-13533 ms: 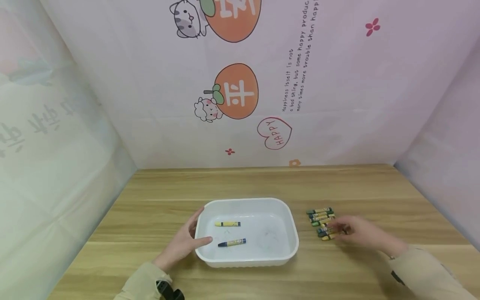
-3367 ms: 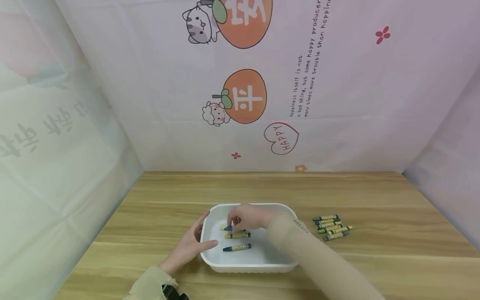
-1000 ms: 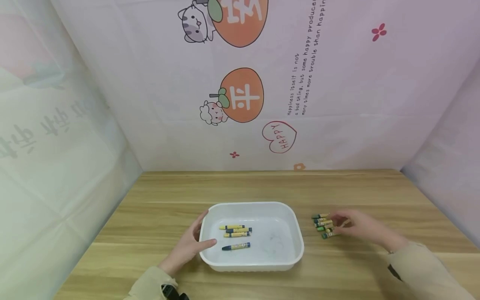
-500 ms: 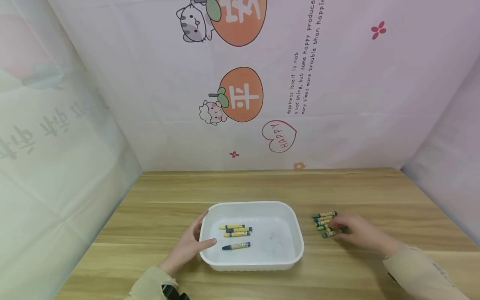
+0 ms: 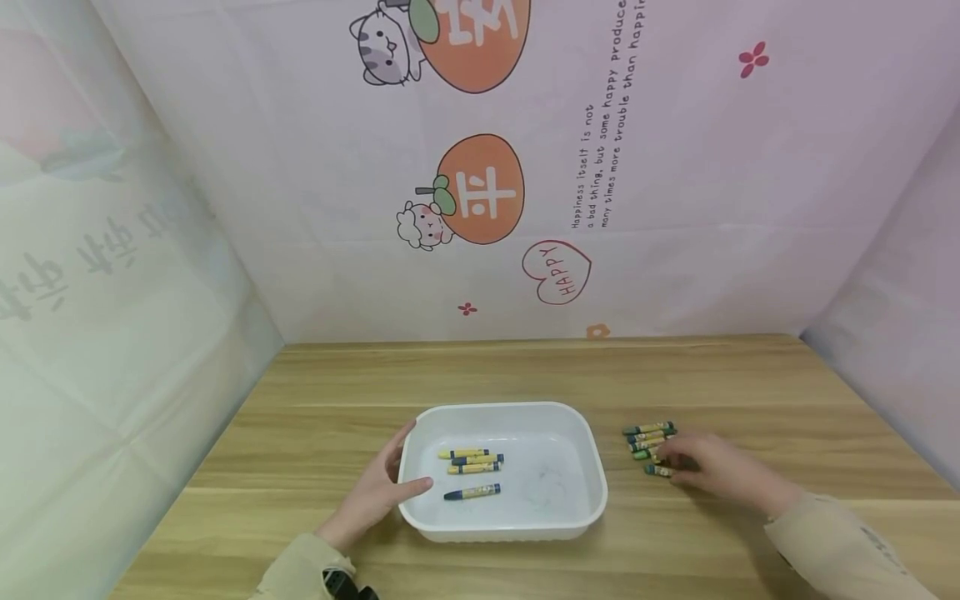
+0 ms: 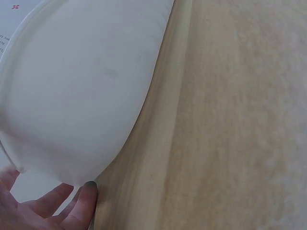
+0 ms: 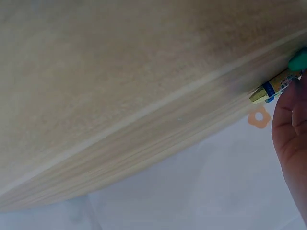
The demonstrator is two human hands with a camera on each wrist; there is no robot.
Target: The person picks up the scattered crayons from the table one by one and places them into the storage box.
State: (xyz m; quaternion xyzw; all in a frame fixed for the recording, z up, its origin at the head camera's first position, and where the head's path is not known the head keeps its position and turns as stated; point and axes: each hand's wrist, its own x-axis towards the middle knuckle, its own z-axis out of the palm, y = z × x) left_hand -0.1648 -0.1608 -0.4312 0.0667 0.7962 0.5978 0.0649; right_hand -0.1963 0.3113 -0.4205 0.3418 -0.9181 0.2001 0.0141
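head view: white tray (image 5: 502, 530) flat on the wooden table (image 5: 315, 392), in front of the person. left hand (image 5: 373, 492) holds its left end: thumb over the rim, the other fingers spread along the outer wall. presumably a steadying hold, so the tray does not slide; the grip at one end leaves the inside within easy reach.

crayons in the tray (image 5: 472, 492): four, in the left half. three lie close together, tips pointing left; a dark blue one lies apart, nearer the person. likely set lengthwise for tidiness.

crayons on the table (image 5: 648, 428): a small pile just right of the tray, handy for the right hand (image 5: 712, 467), whose bent fingers are down at the pile's right end.

right wrist view: fingertips beside a yellow-tipped crayon (image 7: 276, 87), a green tip (image 7: 299, 61) next to it. cannot tell whether finger and thumb pinch either; the frame edge cuts the contact off.
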